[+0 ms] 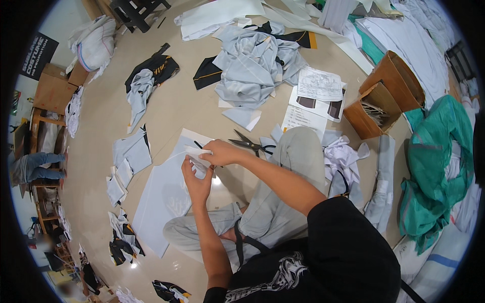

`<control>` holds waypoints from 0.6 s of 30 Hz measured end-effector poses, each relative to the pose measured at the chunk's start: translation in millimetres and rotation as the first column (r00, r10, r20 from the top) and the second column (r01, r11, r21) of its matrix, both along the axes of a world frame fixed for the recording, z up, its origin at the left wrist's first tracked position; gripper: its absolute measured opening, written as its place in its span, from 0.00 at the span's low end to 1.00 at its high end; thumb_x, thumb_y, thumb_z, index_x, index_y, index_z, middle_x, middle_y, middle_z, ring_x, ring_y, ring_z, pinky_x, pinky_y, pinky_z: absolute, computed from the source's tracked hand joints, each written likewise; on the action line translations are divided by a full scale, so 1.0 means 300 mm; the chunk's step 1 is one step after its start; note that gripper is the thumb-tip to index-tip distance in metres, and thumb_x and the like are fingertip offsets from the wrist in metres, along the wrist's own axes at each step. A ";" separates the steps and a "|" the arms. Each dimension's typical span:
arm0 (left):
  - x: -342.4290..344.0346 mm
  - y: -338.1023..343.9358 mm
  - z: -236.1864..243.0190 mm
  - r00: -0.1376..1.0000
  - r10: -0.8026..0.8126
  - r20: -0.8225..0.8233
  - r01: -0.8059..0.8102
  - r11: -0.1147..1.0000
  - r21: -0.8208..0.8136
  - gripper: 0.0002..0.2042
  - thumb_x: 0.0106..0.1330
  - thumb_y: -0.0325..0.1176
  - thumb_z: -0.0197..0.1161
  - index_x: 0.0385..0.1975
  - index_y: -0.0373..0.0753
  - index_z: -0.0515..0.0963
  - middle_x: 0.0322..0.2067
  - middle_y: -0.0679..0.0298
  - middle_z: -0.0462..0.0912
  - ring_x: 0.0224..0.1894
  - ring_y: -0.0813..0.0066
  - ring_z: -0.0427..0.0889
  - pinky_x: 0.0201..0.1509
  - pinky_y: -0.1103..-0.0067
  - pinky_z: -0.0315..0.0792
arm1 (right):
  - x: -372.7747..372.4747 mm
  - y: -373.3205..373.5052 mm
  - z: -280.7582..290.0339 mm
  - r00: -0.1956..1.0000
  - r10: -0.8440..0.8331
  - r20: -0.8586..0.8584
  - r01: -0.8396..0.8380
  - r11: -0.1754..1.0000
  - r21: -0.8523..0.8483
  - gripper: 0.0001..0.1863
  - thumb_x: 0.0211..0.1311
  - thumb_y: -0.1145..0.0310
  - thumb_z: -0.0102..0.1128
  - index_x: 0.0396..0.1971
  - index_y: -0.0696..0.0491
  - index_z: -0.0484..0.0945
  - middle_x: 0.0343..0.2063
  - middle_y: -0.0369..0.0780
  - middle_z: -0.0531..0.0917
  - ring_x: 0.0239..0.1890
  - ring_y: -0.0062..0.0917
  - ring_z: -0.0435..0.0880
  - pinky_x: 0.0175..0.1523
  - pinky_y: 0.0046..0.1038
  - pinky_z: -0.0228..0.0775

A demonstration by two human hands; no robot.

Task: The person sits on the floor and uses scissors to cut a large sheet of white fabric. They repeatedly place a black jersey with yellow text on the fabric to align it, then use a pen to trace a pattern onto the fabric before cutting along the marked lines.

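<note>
Both of my hands meet over a large pale grey-blue fabric sheet (161, 194) on the floor. My left hand (198, 183) pinches a small white piece (198, 155), paper or cloth, from below with thumb and fingers. On the same piece, from the upper right, my right hand (221, 152) is closed. A thin dark stick (198, 145), maybe a pen, shows beside the right fingertips; whether that hand grips it is unclear. Black-handled scissors (248, 143) lie spread on the floor just right of my right hand, near my bent knee.
Ahead lies a heap of grey fabric pieces (247, 65), with printed sheets (318, 86) beside it. Cardboard boxes (374, 108) and a green plastic sack (437, 166) stand right. Cut pieces (132, 149) and black-grey bundles (151, 70) lie left. Another person's legs (45, 166) show far left.
</note>
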State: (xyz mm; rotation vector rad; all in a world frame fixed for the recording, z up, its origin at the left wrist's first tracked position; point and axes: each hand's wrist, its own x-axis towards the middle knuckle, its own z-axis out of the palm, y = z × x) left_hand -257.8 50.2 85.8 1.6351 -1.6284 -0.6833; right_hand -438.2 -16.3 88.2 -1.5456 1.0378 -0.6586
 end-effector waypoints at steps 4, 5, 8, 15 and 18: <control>-0.002 -0.026 0.017 1.000 -0.010 -0.026 0.011 0.999 0.050 0.45 0.54 0.36 0.82 0.69 0.26 0.63 0.63 0.51 0.69 0.60 0.57 0.76 0.58 0.66 0.77 | 0.012 -0.013 -0.033 1.000 -0.020 -0.016 0.018 0.996 -0.089 0.21 0.67 0.56 0.59 0.31 0.62 0.83 0.28 0.53 0.85 0.30 0.44 0.85 0.39 0.41 0.76; 0.000 -0.030 0.013 1.000 -0.014 -0.026 0.015 0.998 0.054 0.45 0.53 0.36 0.82 0.69 0.26 0.63 0.63 0.50 0.70 0.59 0.57 0.76 0.58 0.67 0.77 | 0.014 -0.014 -0.043 0.999 -0.027 -0.023 0.025 0.994 -0.105 0.21 0.67 0.55 0.59 0.31 0.62 0.83 0.29 0.53 0.85 0.31 0.45 0.86 0.39 0.41 0.76; -0.001 -0.041 0.002 0.999 -0.026 -0.018 0.027 0.998 0.061 0.46 0.52 0.37 0.83 0.68 0.25 0.63 0.62 0.49 0.71 0.58 0.57 0.77 0.57 0.67 0.78 | 0.012 -0.014 -0.062 0.998 -0.036 -0.051 0.029 0.991 -0.128 0.21 0.66 0.54 0.59 0.31 0.61 0.84 0.31 0.53 0.86 0.33 0.45 0.86 0.42 0.42 0.76; 0.023 -0.060 -0.004 0.998 -0.027 0.056 0.023 0.998 0.065 0.46 0.51 0.40 0.83 0.66 0.22 0.65 0.59 0.46 0.73 0.57 0.55 0.79 0.55 0.67 0.78 | -0.017 -0.056 -0.087 0.972 -0.210 -0.102 0.175 0.944 -0.279 0.14 0.68 0.61 0.55 0.35 0.56 0.84 0.38 0.52 0.84 0.35 0.47 0.86 0.44 0.43 0.76; 0.023 -0.114 -0.040 0.985 -0.084 0.153 0.064 0.989 0.136 0.46 0.51 0.44 0.82 0.65 0.22 0.66 0.60 0.44 0.73 0.58 0.50 0.78 0.57 0.65 0.78 | -0.098 -0.142 -0.197 0.831 -0.545 0.112 0.518 0.684 -0.514 0.10 0.71 0.73 0.49 0.43 0.54 0.81 0.40 0.50 0.82 0.30 0.42 0.86 0.40 0.41 0.78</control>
